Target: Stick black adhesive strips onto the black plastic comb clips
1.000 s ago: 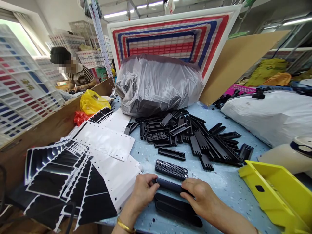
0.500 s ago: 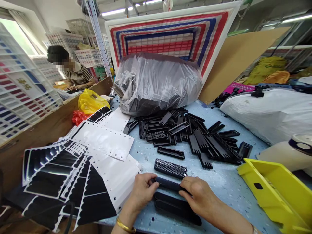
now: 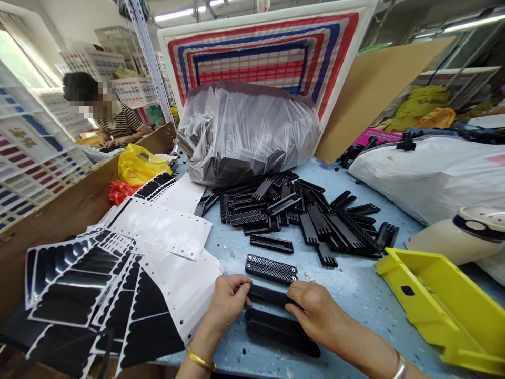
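Note:
Between my two hands lies a slim black plastic piece (image 3: 268,295), low over the blue table. My left hand (image 3: 231,297) pinches its left end between thumb and fingers. Its right end is gripped by my right hand (image 3: 310,302), whose fingers partly cover it. Just beyond it rests a black piece with a lattice-patterned face (image 3: 271,267), and farther off a narrow black piece (image 3: 271,243). Nearer to me lie long smooth black pieces (image 3: 280,334) with rounded ends, side by side.
A heap of black plastic pieces (image 3: 315,221) spreads before a filled plastic bag (image 3: 248,131). Black sticker sheets and white backing sheets (image 3: 165,226) cover the left. A yellow bin (image 3: 442,310) stands at right, near a white sack (image 3: 430,173). Another person (image 3: 114,116) sits at far left.
The view has shifted slightly, so everything sits a little farther left. Both hands keep their hold on the slim black piece, with little visible movement.

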The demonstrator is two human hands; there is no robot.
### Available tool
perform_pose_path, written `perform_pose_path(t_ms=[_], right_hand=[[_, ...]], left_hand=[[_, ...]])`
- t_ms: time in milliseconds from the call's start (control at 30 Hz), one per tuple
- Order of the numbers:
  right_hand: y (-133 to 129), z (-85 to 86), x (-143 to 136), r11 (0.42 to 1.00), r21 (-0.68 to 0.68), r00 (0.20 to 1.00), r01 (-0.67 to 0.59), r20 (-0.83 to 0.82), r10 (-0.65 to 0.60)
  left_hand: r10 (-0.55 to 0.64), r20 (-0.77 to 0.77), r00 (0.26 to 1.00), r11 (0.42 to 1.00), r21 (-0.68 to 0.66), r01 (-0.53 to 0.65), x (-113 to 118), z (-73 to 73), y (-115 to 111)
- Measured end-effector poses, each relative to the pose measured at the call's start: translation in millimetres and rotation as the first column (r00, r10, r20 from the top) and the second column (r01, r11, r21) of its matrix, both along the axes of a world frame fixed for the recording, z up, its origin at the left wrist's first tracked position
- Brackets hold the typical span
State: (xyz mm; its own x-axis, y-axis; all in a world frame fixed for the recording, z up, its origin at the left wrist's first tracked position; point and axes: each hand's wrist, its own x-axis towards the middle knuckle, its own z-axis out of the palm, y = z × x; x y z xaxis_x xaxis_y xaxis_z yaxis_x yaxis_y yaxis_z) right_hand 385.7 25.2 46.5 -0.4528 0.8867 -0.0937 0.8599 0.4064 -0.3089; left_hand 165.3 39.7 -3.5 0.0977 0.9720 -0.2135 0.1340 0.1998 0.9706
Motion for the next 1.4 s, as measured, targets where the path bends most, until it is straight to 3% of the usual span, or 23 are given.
perform_pose_path(t_ms=[233, 533, 800, 1133, 1400], right_hand=[[0, -0.9, 1, 1.000, -0.018, 1.000, -0.003, -0.014, 0.003], [2, -0.3, -2, 1.000, -0.021, 0.999, -0.006, 0.043, 0.007], [3, -4.1, -3, 1.000, -0.023, 0.999, -0.006, 0.039, 0.007], [1, -2.5, 9, 0.997, -0.077, 0.975, 0.009, -0.223, -0.026], [-1, -1.8, 18, 1.000, -0.013, 0.973, 0.019, -0.230, -0.022]], left_hand=[[0.031, 0.134, 0.990, 0.996, -0.091, -0.019, -1, -4.4, 1], [0.042, 0.151, 0.988, 0.995, -0.094, -0.028, -2, 2.7, 0], [0.042, 0.158, 0.987, 0.995, -0.092, -0.027, -2, -0.3, 0], [-0.012, 0.175, 0.984, 0.993, -0.113, 0.032, -3, 3.6, -1], [-0.037, 0.156, 0.987, 0.997, -0.068, 0.048, -3, 1.1, -1]])
